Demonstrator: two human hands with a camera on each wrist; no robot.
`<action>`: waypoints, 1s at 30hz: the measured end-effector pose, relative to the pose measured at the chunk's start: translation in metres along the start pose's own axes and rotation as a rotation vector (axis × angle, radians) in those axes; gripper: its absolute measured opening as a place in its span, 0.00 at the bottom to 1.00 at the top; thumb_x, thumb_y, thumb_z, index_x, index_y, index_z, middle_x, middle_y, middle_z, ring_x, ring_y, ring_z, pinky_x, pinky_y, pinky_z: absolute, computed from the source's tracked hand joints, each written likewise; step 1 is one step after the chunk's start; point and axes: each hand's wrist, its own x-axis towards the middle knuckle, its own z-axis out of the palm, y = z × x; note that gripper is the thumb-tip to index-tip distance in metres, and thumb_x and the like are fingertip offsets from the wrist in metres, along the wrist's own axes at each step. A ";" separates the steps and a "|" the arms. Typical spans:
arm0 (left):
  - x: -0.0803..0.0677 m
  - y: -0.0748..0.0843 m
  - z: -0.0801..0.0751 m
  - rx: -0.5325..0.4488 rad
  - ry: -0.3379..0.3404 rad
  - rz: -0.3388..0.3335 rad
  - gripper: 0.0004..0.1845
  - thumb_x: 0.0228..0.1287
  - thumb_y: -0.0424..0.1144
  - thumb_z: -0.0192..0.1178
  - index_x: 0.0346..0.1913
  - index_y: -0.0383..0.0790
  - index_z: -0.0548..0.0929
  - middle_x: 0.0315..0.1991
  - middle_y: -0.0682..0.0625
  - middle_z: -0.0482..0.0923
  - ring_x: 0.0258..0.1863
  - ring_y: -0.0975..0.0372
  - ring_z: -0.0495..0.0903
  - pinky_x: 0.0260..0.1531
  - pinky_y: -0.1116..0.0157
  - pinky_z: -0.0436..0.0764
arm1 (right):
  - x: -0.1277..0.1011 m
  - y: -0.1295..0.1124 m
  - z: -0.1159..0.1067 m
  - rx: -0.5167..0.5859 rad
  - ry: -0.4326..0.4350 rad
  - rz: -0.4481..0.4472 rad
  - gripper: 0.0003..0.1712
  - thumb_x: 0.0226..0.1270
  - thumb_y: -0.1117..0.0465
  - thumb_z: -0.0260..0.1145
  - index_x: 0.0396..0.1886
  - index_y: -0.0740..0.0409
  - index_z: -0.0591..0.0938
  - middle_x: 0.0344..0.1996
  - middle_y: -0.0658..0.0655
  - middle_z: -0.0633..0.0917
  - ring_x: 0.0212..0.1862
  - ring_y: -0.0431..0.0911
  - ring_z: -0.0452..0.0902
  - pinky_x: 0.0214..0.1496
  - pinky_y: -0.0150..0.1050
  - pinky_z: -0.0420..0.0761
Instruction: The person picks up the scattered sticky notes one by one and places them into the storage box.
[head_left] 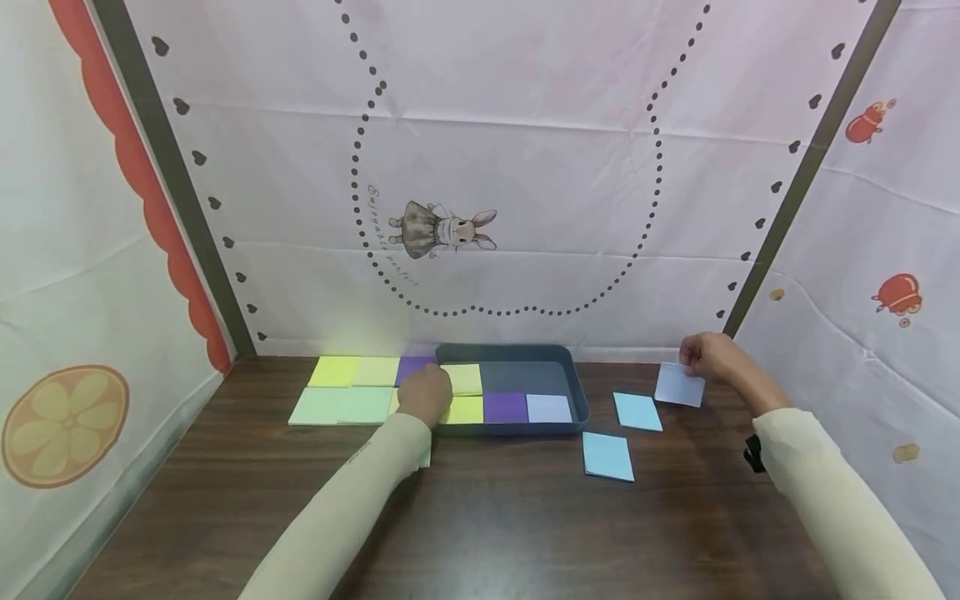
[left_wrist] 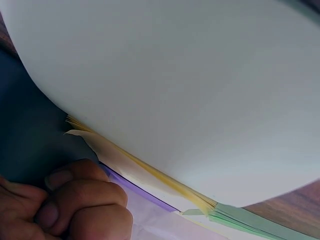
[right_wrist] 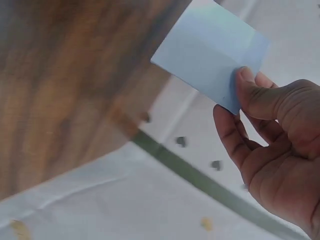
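My right hand pinches a pale blue sticky note pad by one corner, between thumb and fingers, at the table's back right. Two brighter blue pads lie to its left, one nearer the tray and one lower down. My left hand is at the left wall of a dark tray, its fingers curled. Whether they hold the tray's rim or anything else is hidden. Inside the tray are yellow pads, a purple pad and a pale lavender pad.
Left of the tray lie several pads: yellow, green and purple. Part of a green one shows under the left sleeve. A patterned white cloth hangs behind the brown wooden table and at both sides.
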 end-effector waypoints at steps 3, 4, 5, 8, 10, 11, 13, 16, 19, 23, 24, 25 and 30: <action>-0.001 0.000 -0.001 0.004 0.005 0.010 0.22 0.85 0.37 0.50 0.67 0.22 0.81 0.52 0.36 0.87 0.25 0.57 0.82 0.13 0.56 0.82 | 0.005 -0.017 -0.006 -0.005 0.013 0.005 0.07 0.69 0.77 0.71 0.35 0.63 0.84 0.31 0.60 0.85 0.38 0.53 0.79 0.42 0.44 0.79; -0.001 0.000 -0.001 0.005 0.008 0.012 0.21 0.85 0.37 0.50 0.66 0.22 0.82 0.52 0.36 0.87 0.25 0.57 0.82 0.13 0.55 0.82 | 0.007 -0.024 -0.007 -0.001 0.016 0.006 0.06 0.70 0.76 0.70 0.37 0.64 0.85 0.33 0.62 0.86 0.39 0.54 0.80 0.43 0.45 0.80; -0.002 0.000 0.000 0.007 0.012 0.013 0.21 0.85 0.36 0.50 0.65 0.22 0.82 0.52 0.36 0.87 0.25 0.57 0.82 0.13 0.55 0.82 | 0.009 -0.032 -0.008 0.005 0.020 0.011 0.05 0.72 0.76 0.69 0.38 0.64 0.85 0.36 0.63 0.87 0.41 0.55 0.81 0.44 0.46 0.81; -0.001 0.000 0.001 0.008 0.016 0.010 0.20 0.85 0.36 0.50 0.64 0.23 0.82 0.51 0.36 0.87 0.26 0.56 0.83 0.14 0.54 0.83 | 0.014 -0.056 -0.007 0.033 0.039 0.007 0.04 0.76 0.73 0.68 0.42 0.62 0.87 0.42 0.65 0.89 0.45 0.57 0.83 0.48 0.49 0.85; 0.000 0.000 0.001 0.005 0.015 0.003 0.21 0.85 0.37 0.50 0.64 0.23 0.82 0.48 0.37 0.87 0.26 0.56 0.83 0.15 0.54 0.83 | 0.018 -0.073 -0.005 0.053 0.054 -0.005 0.05 0.78 0.72 0.68 0.42 0.60 0.87 0.45 0.65 0.90 0.47 0.57 0.84 0.49 0.50 0.86; 0.001 -0.001 0.001 0.003 0.014 -0.001 0.21 0.85 0.37 0.50 0.65 0.22 0.81 0.47 0.37 0.87 0.26 0.56 0.83 0.15 0.54 0.83 | 0.020 -0.080 -0.003 0.064 0.063 -0.015 0.06 0.78 0.72 0.68 0.42 0.59 0.87 0.45 0.64 0.90 0.47 0.57 0.84 0.49 0.49 0.86; 0.001 -0.001 0.002 -0.003 0.012 -0.009 0.22 0.85 0.37 0.50 0.67 0.21 0.79 0.43 0.38 0.86 0.26 0.56 0.83 0.15 0.53 0.83 | 0.024 -0.095 -0.001 0.082 0.076 -0.050 0.07 0.77 0.73 0.67 0.41 0.59 0.87 0.45 0.64 0.91 0.47 0.57 0.85 0.49 0.50 0.86; 0.002 0.000 0.002 -0.013 0.010 -0.017 0.23 0.85 0.37 0.50 0.68 0.20 0.77 0.39 0.39 0.86 0.26 0.55 0.83 0.16 0.53 0.84 | 0.030 -0.113 0.004 0.101 0.089 -0.108 0.08 0.75 0.75 0.67 0.40 0.59 0.88 0.45 0.64 0.91 0.47 0.56 0.85 0.50 0.51 0.87; 0.002 0.000 0.003 -0.017 0.007 -0.021 0.23 0.85 0.36 0.49 0.68 0.19 0.77 0.37 0.39 0.85 0.26 0.55 0.83 0.17 0.52 0.85 | 0.036 -0.129 0.009 0.109 0.093 -0.153 0.09 0.73 0.75 0.68 0.40 0.59 0.89 0.45 0.63 0.92 0.47 0.56 0.86 0.52 0.53 0.88; 0.002 0.000 0.002 -0.016 0.004 -0.018 0.22 0.85 0.36 0.48 0.66 0.19 0.77 0.35 0.40 0.84 0.26 0.55 0.84 0.17 0.51 0.85 | 0.042 -0.146 0.017 0.115 0.085 -0.189 0.09 0.73 0.74 0.70 0.41 0.57 0.90 0.46 0.62 0.93 0.49 0.56 0.87 0.55 0.53 0.89; 0.002 0.000 0.001 -0.012 0.005 -0.017 0.22 0.85 0.37 0.49 0.66 0.20 0.78 0.35 0.41 0.84 0.26 0.56 0.84 0.17 0.51 0.85 | 0.044 -0.149 0.019 0.116 0.081 -0.201 0.09 0.73 0.74 0.70 0.41 0.57 0.90 0.46 0.61 0.93 0.49 0.56 0.87 0.55 0.53 0.89; 0.002 0.000 0.001 -0.012 0.004 -0.016 0.22 0.85 0.37 0.49 0.65 0.20 0.78 0.35 0.41 0.84 0.26 0.56 0.84 0.17 0.52 0.84 | 0.046 -0.152 0.021 0.117 0.080 -0.209 0.09 0.73 0.74 0.70 0.41 0.57 0.90 0.46 0.61 0.93 0.49 0.55 0.87 0.55 0.52 0.89; 0.004 -0.002 0.003 -0.011 -0.005 -0.020 0.22 0.85 0.37 0.50 0.66 0.21 0.78 0.37 0.42 0.84 0.26 0.56 0.83 0.16 0.53 0.84 | 0.052 -0.161 0.034 0.133 0.057 -0.244 0.09 0.73 0.75 0.70 0.42 0.58 0.90 0.46 0.61 0.93 0.47 0.54 0.85 0.52 0.50 0.88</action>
